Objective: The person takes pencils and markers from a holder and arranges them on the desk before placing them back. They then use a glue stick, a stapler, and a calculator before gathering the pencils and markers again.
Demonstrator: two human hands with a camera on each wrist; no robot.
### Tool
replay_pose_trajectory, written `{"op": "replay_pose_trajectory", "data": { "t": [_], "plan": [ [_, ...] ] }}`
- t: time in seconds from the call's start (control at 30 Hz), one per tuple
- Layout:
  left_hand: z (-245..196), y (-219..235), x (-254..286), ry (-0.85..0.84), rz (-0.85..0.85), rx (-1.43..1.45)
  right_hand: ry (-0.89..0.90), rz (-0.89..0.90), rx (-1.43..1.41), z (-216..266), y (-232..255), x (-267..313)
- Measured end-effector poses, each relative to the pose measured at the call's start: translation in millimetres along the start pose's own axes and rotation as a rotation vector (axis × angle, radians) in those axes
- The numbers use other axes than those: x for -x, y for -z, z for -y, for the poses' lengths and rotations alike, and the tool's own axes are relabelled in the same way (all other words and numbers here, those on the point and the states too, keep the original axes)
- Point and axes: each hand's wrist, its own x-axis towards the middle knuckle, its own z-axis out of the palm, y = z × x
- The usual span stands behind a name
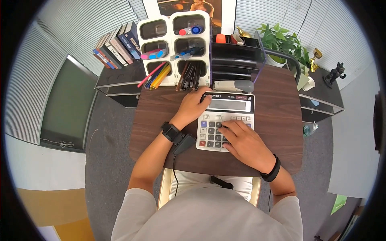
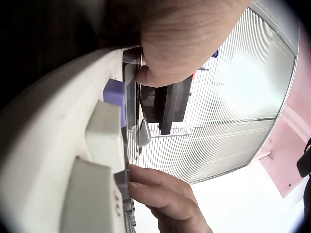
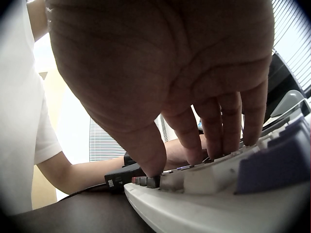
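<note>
A white desktop calculator (image 1: 227, 105) with grey, dark, blue and red keys lies on the brown desk (image 1: 277, 104) in front of the person. The left hand (image 1: 191, 106) holds its upper left corner, thumb on the face beside the display and fingers at the far edge. Over the lower right keys the right hand (image 1: 247, 144) is spread, its fingertips on the keypad. From the right wrist, the palm (image 3: 160, 58) arches over the key rows with thumb and fingers reaching down to them. The left wrist view shows the calculator's side (image 2: 58, 107) close up.
Just behind the calculator lies a grey-and-white stapler-like object (image 1: 233, 85). A white organizer (image 1: 173, 24) with pens and pencils and a black rack (image 1: 235, 52) stand at the back. Books (image 1: 116, 48) are far left; a potted plant (image 1: 281, 42) and gold trophy (image 1: 315, 60) are right.
</note>
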Motion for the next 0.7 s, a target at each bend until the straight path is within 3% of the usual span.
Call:
{"op": "replay_pose_trajectory", "data": {
  "t": [0.7],
  "plan": [
    [-1.4,1.2,0.0,-0.028,-0.007,0.001,0.005,0.007,-0.002,1.1,1.8,-0.6]
  ]
}}
